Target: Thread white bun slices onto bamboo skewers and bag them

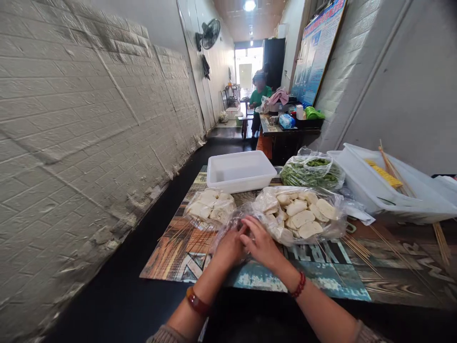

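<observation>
My left hand [228, 247] is low over the table, its curled fingers in a crumpled clear plastic bag [237, 216]. My right hand [263, 245] meets it from the right, with its bent fingers and thumb on the same plastic near the left fingertips. The left fingertips are partly hidden by the right hand and the film. Just beyond my right hand lies an open clear bag of pale oval slices [303, 218]. Left of it is a smaller clear bag of pale slices [211, 206].
Behind the bags stands a white plastic tub [241, 172], beside a bag of green leaves [310, 170]. Stacked white tubs [403, 190] are at right, with thin wooden skewers [360, 250] on the patterned tabletop [303, 276]. A person in green [260, 95] is farther back.
</observation>
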The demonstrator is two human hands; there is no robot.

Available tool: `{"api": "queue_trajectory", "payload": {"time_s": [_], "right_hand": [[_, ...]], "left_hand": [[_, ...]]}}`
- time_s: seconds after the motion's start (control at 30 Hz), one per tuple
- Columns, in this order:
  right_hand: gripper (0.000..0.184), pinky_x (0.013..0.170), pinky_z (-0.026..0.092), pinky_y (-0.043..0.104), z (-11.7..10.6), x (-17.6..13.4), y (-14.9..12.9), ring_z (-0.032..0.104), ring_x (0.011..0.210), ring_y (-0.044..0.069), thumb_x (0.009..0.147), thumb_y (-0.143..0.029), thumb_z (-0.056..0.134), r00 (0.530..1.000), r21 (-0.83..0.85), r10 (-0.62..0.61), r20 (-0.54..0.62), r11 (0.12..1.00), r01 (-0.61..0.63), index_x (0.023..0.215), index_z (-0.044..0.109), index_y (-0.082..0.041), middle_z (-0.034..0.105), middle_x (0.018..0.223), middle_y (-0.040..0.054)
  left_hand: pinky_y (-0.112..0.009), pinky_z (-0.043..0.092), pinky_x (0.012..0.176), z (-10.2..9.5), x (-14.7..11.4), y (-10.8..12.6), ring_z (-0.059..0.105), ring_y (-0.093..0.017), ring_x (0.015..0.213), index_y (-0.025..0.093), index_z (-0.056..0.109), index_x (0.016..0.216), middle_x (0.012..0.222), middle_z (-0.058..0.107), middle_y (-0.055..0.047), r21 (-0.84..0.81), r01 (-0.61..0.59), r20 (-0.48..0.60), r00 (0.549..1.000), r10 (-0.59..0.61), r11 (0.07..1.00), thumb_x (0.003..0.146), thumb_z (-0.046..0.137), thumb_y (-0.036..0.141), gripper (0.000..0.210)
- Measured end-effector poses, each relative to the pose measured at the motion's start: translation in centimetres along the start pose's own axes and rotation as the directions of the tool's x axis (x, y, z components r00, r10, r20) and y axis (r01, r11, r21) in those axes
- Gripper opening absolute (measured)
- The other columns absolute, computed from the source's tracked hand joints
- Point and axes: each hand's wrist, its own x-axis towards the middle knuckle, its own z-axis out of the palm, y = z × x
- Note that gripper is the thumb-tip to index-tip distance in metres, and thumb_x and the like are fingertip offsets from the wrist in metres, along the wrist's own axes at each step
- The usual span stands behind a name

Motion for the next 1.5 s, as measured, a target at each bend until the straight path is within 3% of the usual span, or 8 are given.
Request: {"api": "queue_trajectory", "payload": {"time_s": [0.2, 0.4, 0.57, 0.77, 0.9, 1.07, 1.27, 1.5], "right_hand": [[0.047, 0.107, 0.042, 0.058, 2.1, 1.5, 4.5, 0.051, 0.130, 0.033, 0.088, -0.019, 0.057, 0.997, -0.038, 0.053, -0.055, 0.998, -0.055, 0.135, 0.056, -0.016, 0.054, 0.140, 0.0209], [0.044, 0.109, 0.039, 0.057, 1.9, 0.3, 3.8, 0.049, 0.131, 0.031, 0.087, -0.015, 0.055, 0.999, -0.060, 0.012, -0.053, 0.998, -0.016, 0.131, 0.058, -0.015, 0.056, 0.138, 0.0198], [0.038, 0.109, 0.043, 0.046, 0.2, -0.6, 1.4, 0.055, 0.126, 0.024, 0.091, -0.013, 0.050, 0.998, -0.078, -0.022, -0.055, 0.997, 0.018, 0.127, 0.062, -0.018, 0.062, 0.133, 0.0145], [0.031, 0.106, 0.047, 0.039, -3.1, -2.3, -2.5, 0.059, 0.120, 0.021, 0.095, -0.013, 0.049, 0.989, -0.153, -0.141, -0.053, 0.979, 0.131, 0.120, 0.067, -0.018, 0.067, 0.127, 0.0120], [0.031, 0.103, 0.048, 0.044, -5.7, -4.2, -3.3, 0.060, 0.118, 0.024, 0.095, -0.013, 0.052, 0.993, -0.252, -0.114, 0.023, 0.961, 0.116, 0.121, 0.067, -0.022, 0.067, 0.128, 0.0107], [0.028, 0.099, 0.051, 0.037, -8.4, -5.9, -2.7, 0.064, 0.114, 0.022, 0.097, -0.016, 0.051, 0.990, -0.196, -0.095, -0.105, 0.978, 0.073, 0.118, 0.068, -0.021, 0.070, 0.122, 0.0099], [0.024, 0.087, 0.055, 0.030, -12.8, -8.5, -0.6, 0.070, 0.097, 0.019, 0.096, -0.024, 0.052, 0.952, -0.249, 0.081, -0.295, 0.955, -0.159, 0.106, 0.073, -0.020, 0.076, 0.103, 0.0068], [0.029, 0.084, 0.052, 0.043, -20.4, -12.1, 3.7, 0.070, 0.093, 0.029, 0.093, -0.030, 0.049, 0.809, -0.338, 0.215, -0.547, 0.828, -0.448, 0.097, 0.074, -0.016, 0.076, 0.099, 0.0146]], "left_hand": [[-0.051, 0.038, 0.107, -2.3, 0.0, -0.7, 0.048, -0.032, 0.130, 0.017, 0.039, 0.145, 0.142, 0.048, -0.021, 0.060, -0.005, 0.098, 0.995, -0.001, 0.998, 0.083, 0.060, 0.027, 0.066], [-0.048, 0.045, 0.101, -2.8, -0.2, -0.8, 0.054, -0.030, 0.124, 0.018, 0.046, 0.139, 0.136, 0.054, -0.019, 0.015, -0.062, 0.124, 0.991, 0.060, 0.998, 0.084, 0.059, 0.023, 0.057], [-0.045, 0.052, 0.093, -2.6, 0.3, -0.8, 0.063, -0.026, 0.108, 0.017, 0.060, 0.122, 0.120, 0.065, -0.015, -0.088, -0.122, -0.035, 0.992, 0.119, 0.989, 0.086, 0.051, 0.016, 0.037], [-0.046, 0.054, 0.094, -2.6, 0.6, -0.5, 0.065, -0.027, 0.109, 0.015, 0.065, 0.114, 0.117, 0.068, -0.016, -0.056, -0.199, -0.101, 0.976, 0.192, 0.978, 0.090, 0.051, 0.021, 0.028], [-0.047, 0.055, 0.091, -2.9, -0.4, 0.8, 0.066, -0.029, 0.108, 0.014, 0.066, 0.114, 0.116, 0.069, -0.017, 0.044, -0.175, -0.123, 0.976, 0.179, 0.984, 0.090, 0.052, 0.022, 0.028], [-0.042, 0.057, 0.090, -4.5, -1.0, 3.0, 0.067, -0.026, 0.107, 0.014, 0.065, 0.116, 0.116, 0.070, -0.015, 0.096, -0.226, -0.115, 0.965, 0.236, 0.969, 0.093, 0.049, 0.023, 0.029], [-0.040, 0.057, 0.089, -5.7, -0.7, 3.7, 0.068, -0.026, 0.105, 0.015, 0.065, 0.115, 0.117, 0.071, -0.014, 0.110, -0.280, -0.127, 0.948, 0.293, 0.954, 0.095, 0.048, 0.033, 0.032], [-0.038, 0.058, 0.084, -5.8, -0.4, 3.9, 0.070, -0.026, 0.100, 0.017, 0.066, 0.114, 0.113, 0.072, -0.013, 0.040, -0.339, -0.160, 0.927, 0.341, 0.940, 0.094, 0.049, 0.038, 0.034]]}}
